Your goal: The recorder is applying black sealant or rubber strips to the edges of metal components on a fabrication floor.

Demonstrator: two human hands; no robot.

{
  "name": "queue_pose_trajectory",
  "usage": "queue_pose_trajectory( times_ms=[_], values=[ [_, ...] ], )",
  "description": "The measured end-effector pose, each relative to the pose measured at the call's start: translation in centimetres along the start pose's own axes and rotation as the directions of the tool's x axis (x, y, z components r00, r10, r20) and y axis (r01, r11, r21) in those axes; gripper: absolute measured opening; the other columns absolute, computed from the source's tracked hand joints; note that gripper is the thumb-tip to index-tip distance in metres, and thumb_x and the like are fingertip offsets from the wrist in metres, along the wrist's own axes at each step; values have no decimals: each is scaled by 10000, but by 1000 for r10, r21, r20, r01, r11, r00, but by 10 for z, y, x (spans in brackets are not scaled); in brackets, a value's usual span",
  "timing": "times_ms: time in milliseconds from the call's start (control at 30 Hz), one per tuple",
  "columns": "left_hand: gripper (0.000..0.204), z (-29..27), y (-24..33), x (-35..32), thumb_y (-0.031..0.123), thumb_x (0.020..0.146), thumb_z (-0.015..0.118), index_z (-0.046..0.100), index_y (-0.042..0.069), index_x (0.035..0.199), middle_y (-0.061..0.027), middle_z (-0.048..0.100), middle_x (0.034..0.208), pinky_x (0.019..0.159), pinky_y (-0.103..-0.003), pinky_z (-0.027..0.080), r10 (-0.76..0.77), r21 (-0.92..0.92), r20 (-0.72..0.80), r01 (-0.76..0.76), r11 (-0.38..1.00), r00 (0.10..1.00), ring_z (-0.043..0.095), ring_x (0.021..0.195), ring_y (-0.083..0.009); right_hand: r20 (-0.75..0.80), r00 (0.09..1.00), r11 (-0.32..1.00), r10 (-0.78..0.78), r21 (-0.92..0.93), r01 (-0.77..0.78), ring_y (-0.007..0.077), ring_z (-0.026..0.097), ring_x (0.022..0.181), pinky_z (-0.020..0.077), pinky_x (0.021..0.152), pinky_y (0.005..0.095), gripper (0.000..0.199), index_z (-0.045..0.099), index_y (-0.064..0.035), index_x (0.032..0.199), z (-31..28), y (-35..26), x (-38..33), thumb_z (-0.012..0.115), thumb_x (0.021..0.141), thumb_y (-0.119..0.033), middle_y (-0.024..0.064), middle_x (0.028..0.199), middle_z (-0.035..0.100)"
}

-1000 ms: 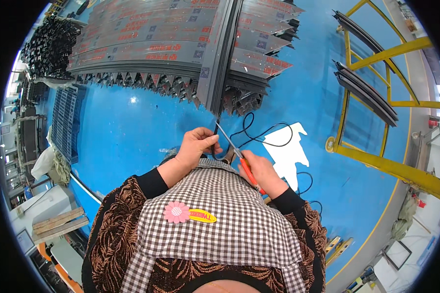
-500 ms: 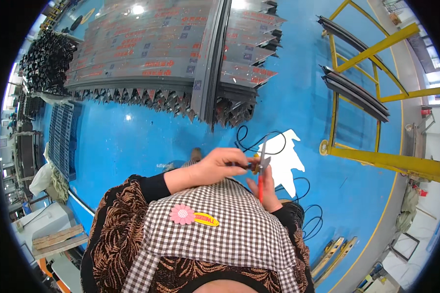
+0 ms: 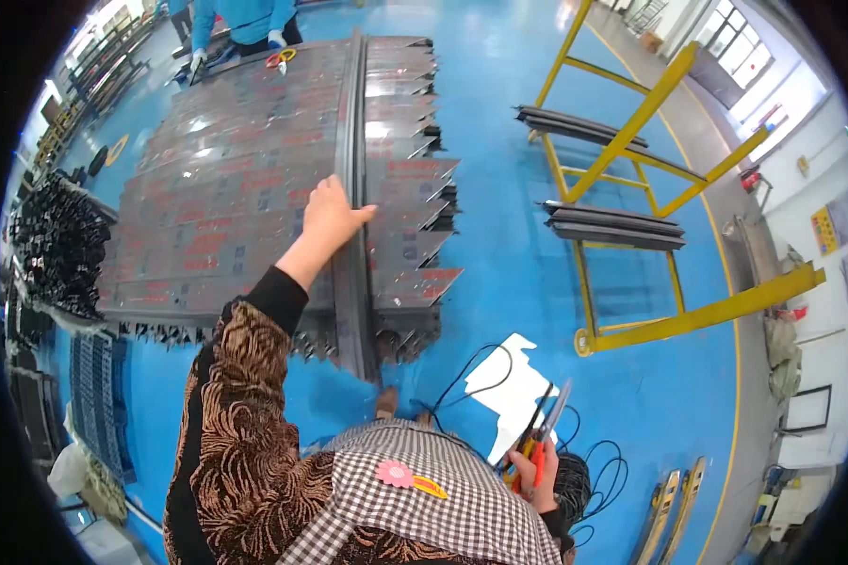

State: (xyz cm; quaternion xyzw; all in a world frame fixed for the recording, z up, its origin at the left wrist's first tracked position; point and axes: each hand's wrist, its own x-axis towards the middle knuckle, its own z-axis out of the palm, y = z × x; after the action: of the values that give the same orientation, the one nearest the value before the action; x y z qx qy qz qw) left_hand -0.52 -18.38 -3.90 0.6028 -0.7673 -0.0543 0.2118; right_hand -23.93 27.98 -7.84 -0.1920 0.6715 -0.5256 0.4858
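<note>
My left hand (image 3: 334, 223) reaches forward over the stack of grey metal profiles (image 3: 245, 188). Its thumb is spread away from the fingers and lies across a long dark profile strip (image 3: 350, 151) on top of the stack; whether the fingertips touch it I cannot tell. Low on the right, beside my apron, my right hand (image 3: 540, 485) is closed around hand tools. One looks like scissors (image 3: 539, 459) with red handles and a grey blade pointing up. Against them is a slim tool with black and yellow parts, its kind unclear. Fingers partly hide both.
A white flat sheet (image 3: 509, 391) and black cable (image 3: 614, 466) lie on the blue floor. Yellow racks (image 3: 707, 320) holding dark profiles stand right. Across the stack, a co-worker in blue (image 3: 245, 19) wears gloves; red-and-yellow scissors (image 3: 281, 59) lie nearby. Sharp profile ends jut from the stack.
My left hand has left my right hand and stretched forward to the stack. My right hand, with the tools, has dropped lower. The view has shifted, bringing the co-worker into sight.
</note>
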Motion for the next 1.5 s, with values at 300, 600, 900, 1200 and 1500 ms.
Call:
queue_pose_trajectory(
  times_ms=[300, 600, 900, 1200, 1500],
  values=[
    [359, 42, -26, 77, 147, 660, 610, 630, -86, 932, -240, 665, 879, 712, -403, 520, -479, -119, 313, 535, 837, 820, 646, 820, -394, -221, 975, 998, 31, 60, -18, 193, 584, 722, 480, 667, 293, 378, 488, -1, 1141, -53, -19, -8, 630, 791, 12, 110, 850, 607],
    [285, -53, 93, -22, 49, 667, 510, 556, -91, 910, -126, 536, 716, 564, -316, 449, -283, -500, 175, 332, 800, 943, 490, 591, -203, -214, 975, 983, -51, -182, 12, 168, 551, 617, 462, 596, 273, 480, 552, -12, 1174, -230, 14, 52, 731, 734, -80, 64, 769, 596],
    [267, -121, 233, -105, 5, 573, 524, 533, -69, 829, -87, 542, 693, 549, -275, 399, -173, -360, 431, 345, 867, 885, 411, 577, -160, -219, 975, 965, -41, -260, -17, 153, 516, 633, 428, 595, 257, 562, 551, -69, 1263, -305, 4, 116, 727, 733, -134, 33, 781, 582],
    [307, 45, 361, 17, 35, 593, 621, 564, -103, 861, -90, 558, 708, 589, -290, 430, 147, -312, 785, 179, 933, 602, 452, 602, -180, -276, 959, 990, 58, -106, -91, 181, 588, 706, 468, 651, 287, 552, 505, -14, 1280, -325, -22, 173, 712, 781, -129, 72, 857, 613],
    [299, 307, 554, 172, 171, 595, 702, 583, -63, 737, -176, 566, 629, 609, -419, 459, 480, -379, 863, -423, 823, 160, 505, 575, -346, -567, 809, 955, 152, -126, -268, 161, 496, 571, 427, 553, 272, 533, 558, -15, 1230, -318, -47, 230, 741, 754, -172, 57, 698, 586]
  ],
)
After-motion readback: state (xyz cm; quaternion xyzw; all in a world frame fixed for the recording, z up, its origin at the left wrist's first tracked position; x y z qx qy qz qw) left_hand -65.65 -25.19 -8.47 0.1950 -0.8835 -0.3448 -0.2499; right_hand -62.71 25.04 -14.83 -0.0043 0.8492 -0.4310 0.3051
